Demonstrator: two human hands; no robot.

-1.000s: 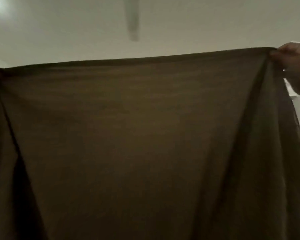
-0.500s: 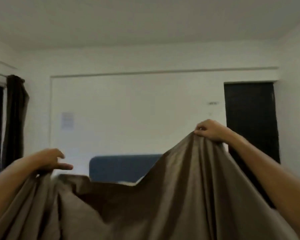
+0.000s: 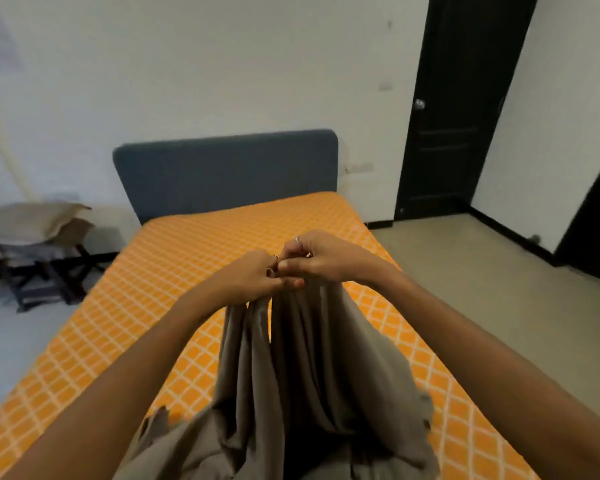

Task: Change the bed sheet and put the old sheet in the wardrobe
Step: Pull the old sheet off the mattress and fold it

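A grey-brown sheet (image 3: 302, 368) hangs in long folds from both my hands, down over the foot of the bed. My left hand (image 3: 248, 277) and my right hand (image 3: 317, 258) meet above the middle of the bed, fingers curled, each pinching the sheet's top edge so the corners come together. The bed (image 3: 174, 271) carries an orange cover with a white lattice pattern. A blue-grey headboard (image 3: 226, 168) stands against the white wall behind it.
A dark door (image 3: 461, 105) is set in the wall right of the bed, with beige floor (image 3: 482, 282) before it. At the left, pillows (image 3: 32, 220) and folded cloth lie on a low dark stand (image 3: 45, 275).
My hands, held wide apart and high with the sheet spread out, have come down and together over the bed. The sheet now hangs doubled in folds. The view has dropped from ceiling to bed.
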